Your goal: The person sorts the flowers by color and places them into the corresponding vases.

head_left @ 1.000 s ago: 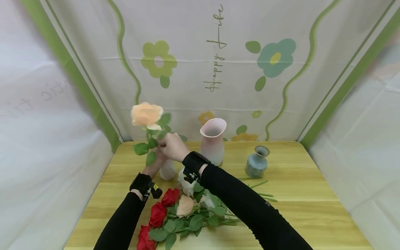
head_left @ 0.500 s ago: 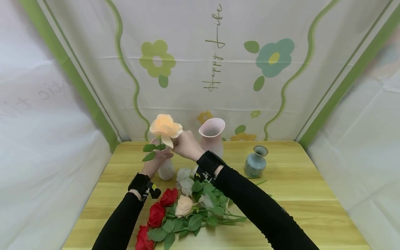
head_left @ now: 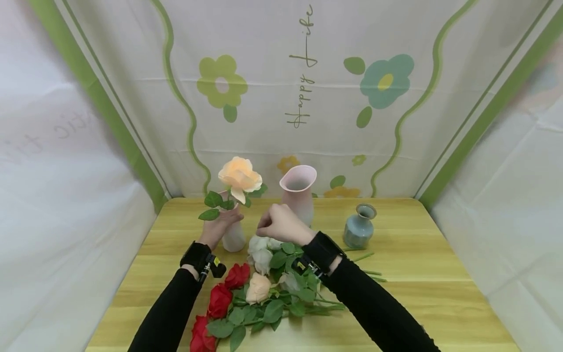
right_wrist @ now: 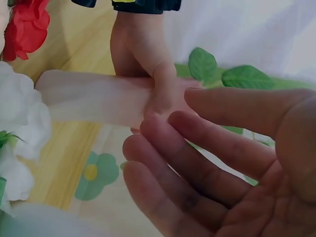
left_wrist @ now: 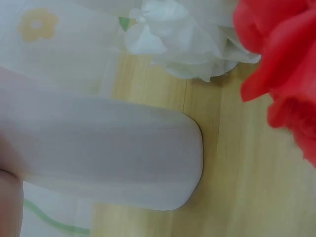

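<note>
Left hand [head_left: 218, 229] is gripping the neck of the white vase [head_left: 233, 236], fingers wrapped round it; the wrist view is showing the vase body [left_wrist: 113, 153] standing on the table [head_left: 422, 274]. Peach rose [head_left: 239, 174] is sitting upright in that vase, bloom right above the left hand, its leaves [head_left: 213, 200] sticking out left just over the knuckles.

Right hand [head_left: 281, 225] is hovering just right of the white vase, holding nothing, fingers loosely bent and spread in its wrist view [right_wrist: 217, 168], not touching the rose or vase. The rose is lying up and to the left of this hand, a short gap between them. The same wrist view is showing the left hand [right_wrist: 143, 59] clamped on the vase [right_wrist: 94, 98].

Pink vase [head_left: 299, 193] is standing just behind the right hand, near the far edge. Blue vase [head_left: 360, 227] is sitting further right, well apart. White roses [head_left: 262, 252] are lying just below the right hand, next to the white vase base. Red roses [head_left: 220, 300] and another peach bloom [head_left: 258, 288] are lying in a leafy bunch at the near side, between the two sleeves. Loose green stems [head_left: 367, 266] are lying right of the bunch.
</note>
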A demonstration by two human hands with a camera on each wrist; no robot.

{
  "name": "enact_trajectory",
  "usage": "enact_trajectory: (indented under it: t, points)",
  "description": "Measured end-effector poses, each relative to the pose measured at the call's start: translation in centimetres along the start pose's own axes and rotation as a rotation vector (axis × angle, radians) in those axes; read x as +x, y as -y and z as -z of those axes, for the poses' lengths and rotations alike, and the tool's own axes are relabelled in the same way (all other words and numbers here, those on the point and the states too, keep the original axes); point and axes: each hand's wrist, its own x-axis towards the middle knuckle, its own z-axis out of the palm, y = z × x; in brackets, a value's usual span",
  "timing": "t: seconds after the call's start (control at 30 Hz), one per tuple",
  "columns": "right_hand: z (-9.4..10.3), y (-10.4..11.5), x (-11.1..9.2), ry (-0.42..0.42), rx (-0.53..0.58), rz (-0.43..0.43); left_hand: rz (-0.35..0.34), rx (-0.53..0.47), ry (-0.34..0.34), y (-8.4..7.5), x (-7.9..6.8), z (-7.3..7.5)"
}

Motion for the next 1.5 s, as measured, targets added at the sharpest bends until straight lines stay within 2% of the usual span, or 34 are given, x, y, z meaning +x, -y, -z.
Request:
enact_trajectory:
  t: [0.27,0.43,0.67,0.9,1.07,1.3,1.5]
  points:
    - [1.0,-0.8,-2.6,-0.042,0.061,0.058,-0.037,-0.015,-0.014,-0.3,0.3,-0.2]
    - [1.3,-0.7,-4.0,-0.059,0.1,0.049,-0.004,-0.035,-0.023,-0.3,0.2,-0.2]
    - [0.8,-0.8,-6.8,-0.136,0.149,-0.073,0.006,-0.044,-0.038,-0.2,0.0,-0.5]
    - [-1.6,-1.4,-10.6,-0.238,0.11,-0.146,0.014,0.008,-0.038,-0.3,-0.2,-0.6]
    - [-2.9,-2.4,-12.6,-0.246,0.063,-0.186,0.005,0.025,-0.044,-0.3,-0.4,-0.2]
    - [-3.9,-4.3,-14.7,-0.264,0.015,-0.22,-0.023,-0.018,-0.026,-0.3,-0.5,-0.3]
    - [-5.0,-6.2,-16.3,-0.233,-0.154,-0.203,-0.025,-0.038,-0.024,-0.3,-0.4,-0.3]
